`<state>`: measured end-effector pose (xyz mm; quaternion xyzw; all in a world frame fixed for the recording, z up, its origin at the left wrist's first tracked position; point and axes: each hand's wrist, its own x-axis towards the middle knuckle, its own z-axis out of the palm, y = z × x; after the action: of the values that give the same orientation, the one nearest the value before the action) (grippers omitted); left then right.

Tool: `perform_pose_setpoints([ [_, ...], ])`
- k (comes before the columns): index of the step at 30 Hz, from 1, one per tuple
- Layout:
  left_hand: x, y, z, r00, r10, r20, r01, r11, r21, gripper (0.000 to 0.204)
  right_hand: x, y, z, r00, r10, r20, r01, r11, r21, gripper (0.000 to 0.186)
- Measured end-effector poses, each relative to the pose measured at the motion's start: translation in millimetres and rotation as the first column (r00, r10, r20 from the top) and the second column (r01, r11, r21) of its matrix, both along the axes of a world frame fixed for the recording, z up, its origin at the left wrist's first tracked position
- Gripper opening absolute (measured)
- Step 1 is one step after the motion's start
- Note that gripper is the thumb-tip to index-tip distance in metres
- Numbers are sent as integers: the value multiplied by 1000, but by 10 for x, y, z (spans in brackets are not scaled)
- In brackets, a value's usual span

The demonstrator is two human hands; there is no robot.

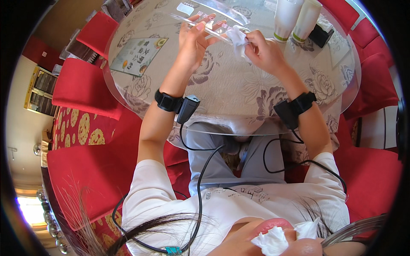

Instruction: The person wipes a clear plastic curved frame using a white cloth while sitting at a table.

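Apparently wiping clear panel [220, 23], grasped in fingers of left hand [194, 46] toward far edge of table [232, 89], with white tissue [237, 39] pinched in right hand [265, 53]; probably needing light strokes along panel next.

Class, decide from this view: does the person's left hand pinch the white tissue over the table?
No, that white tissue is pinched in the right hand.

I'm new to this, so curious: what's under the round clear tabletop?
Under the clear tabletop a pale, flower-patterned tablecloth shows through, and the person's legs reach beneath the near edge. The cloth hides whatever supports it.
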<state>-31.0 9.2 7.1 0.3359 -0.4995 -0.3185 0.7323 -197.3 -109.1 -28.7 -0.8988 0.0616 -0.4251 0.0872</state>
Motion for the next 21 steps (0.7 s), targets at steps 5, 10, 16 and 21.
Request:
perform_pose_setpoints([
  [5,30,-11,-1,992,-115,-45,110,989,-95,56,47,7,-5,998,-5,57,11,995,-99,28],
  [10,0,6,8,995,-93,36,96,992,-79,56,33,-13,28,998,-25,65,34,990,-134,28],
  [16,15,-9,-17,997,-63,52,70,985,-159,63,0,11,51,995,-58,86,77,967,-241,27],
  [21,-25,9,-4,997,8,78,2,992,-128,61,77,72,17,993,-107,52,117,958,-261,29],
])
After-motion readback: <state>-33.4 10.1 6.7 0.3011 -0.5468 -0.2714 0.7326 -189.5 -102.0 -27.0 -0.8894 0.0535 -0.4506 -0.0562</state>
